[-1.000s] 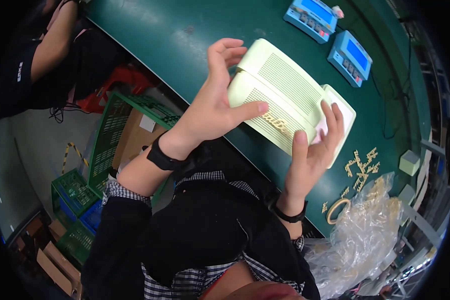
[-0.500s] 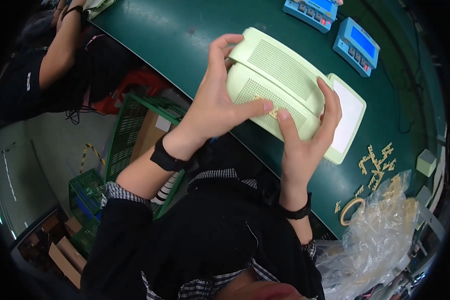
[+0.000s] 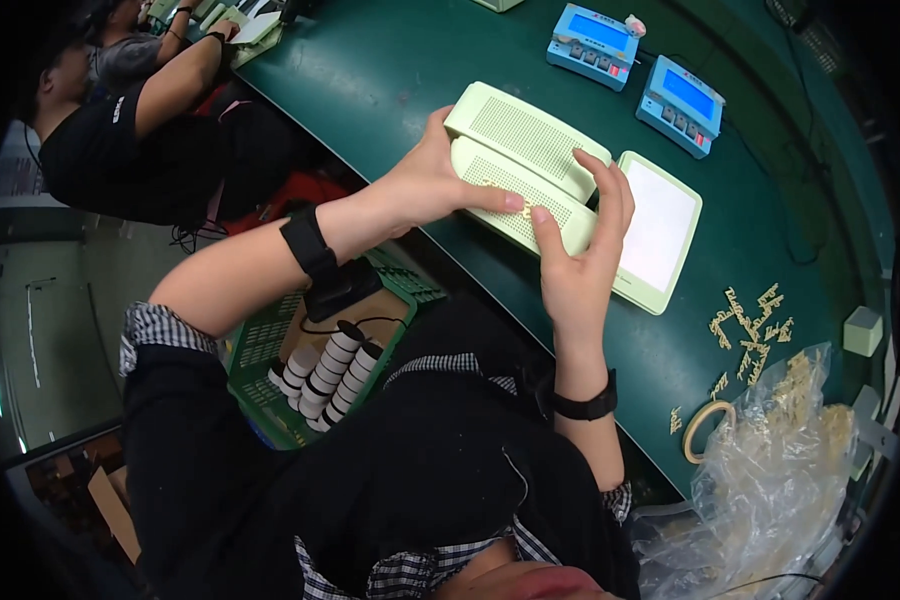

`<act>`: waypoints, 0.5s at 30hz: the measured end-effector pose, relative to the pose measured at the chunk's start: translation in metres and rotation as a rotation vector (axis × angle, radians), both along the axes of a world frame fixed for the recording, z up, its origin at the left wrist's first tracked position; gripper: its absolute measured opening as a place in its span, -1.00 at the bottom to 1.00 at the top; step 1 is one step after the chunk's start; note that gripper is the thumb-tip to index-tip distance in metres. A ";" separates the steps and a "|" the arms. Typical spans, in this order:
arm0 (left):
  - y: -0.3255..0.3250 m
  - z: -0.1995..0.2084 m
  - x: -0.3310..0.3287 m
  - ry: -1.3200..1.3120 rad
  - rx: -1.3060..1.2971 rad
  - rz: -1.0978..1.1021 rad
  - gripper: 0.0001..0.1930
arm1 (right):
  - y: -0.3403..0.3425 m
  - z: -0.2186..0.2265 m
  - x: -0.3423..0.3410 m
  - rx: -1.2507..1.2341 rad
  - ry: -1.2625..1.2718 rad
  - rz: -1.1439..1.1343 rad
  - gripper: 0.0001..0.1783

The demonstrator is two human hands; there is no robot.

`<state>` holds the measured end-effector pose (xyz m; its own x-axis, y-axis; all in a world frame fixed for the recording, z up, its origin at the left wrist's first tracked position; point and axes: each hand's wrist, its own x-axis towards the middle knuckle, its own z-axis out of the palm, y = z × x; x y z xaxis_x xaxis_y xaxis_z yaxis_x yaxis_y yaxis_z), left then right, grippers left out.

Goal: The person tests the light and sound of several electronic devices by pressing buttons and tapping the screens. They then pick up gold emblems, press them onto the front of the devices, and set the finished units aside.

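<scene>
Head camera: pale green housing (image 3: 535, 135) is located between the two hands, just over the near edge of the green table (image 3: 370, 75); whether it bears on the tabletop cannot be determined. Left hand (image 3: 415, 190) is clasped on the housing's left end, fingers mostly hidden behind it, thumb extended along the nearer of two perforated panels. Right hand (image 3: 585, 275) is spread, thumb tip meeting the gold lettering (image 3: 527, 211) on that nearer panel, fingers arched about the right end; whether those fingers bear on the housing cannot be established. Both thumb tips lie close together, partly covering the lettering. Just right of the right hand lies a pale green frame with a white face (image 3: 657, 225). Beyond the right hand, toward the far side, stand two blue devices (image 3: 592, 45) with lit screens. Farther right of that hand are loose gold lettering pieces (image 3: 753, 330), a tape ring (image 3: 692, 440), a clear plastic bag (image 3: 770, 490) and a small green block (image 3: 862, 332). Below the left hand, a green crate (image 3: 253, 375) holds black-and-white cylinders (image 3: 332, 370). Well left of the left hand sits a co-worker (image 3: 90, 150) in dark clothing.
</scene>
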<state>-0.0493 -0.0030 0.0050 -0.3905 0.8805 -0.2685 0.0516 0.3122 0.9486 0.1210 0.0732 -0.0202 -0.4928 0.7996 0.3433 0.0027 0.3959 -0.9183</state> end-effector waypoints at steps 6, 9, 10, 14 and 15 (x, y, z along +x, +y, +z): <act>0.013 0.031 0.005 -0.108 -0.236 -0.056 0.03 | 0.002 -0.007 0.006 0.019 -0.055 -0.088 -0.32; 0.006 0.025 -0.008 -0.238 -0.203 -0.108 -0.16 | 0.002 -0.020 -0.002 0.040 -0.092 -0.100 -0.27; -0.004 0.025 -0.010 -0.201 -0.215 -0.100 -0.18 | -0.003 -0.021 -0.004 0.020 -0.073 -0.076 -0.27; 0.006 0.032 -0.017 -0.063 -0.316 -0.145 -0.24 | -0.007 -0.018 -0.009 -0.002 0.023 -0.106 -0.34; 0.008 0.038 -0.021 -0.022 -0.346 -0.132 -0.24 | -0.007 -0.015 -0.009 -0.025 0.012 -0.147 -0.34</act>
<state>-0.0700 0.0046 0.0430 -0.2705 0.7784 -0.5665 0.0934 0.6068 0.7893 0.1124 0.0662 -0.0350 -0.3661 0.8710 0.3276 0.0475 0.3690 -0.9282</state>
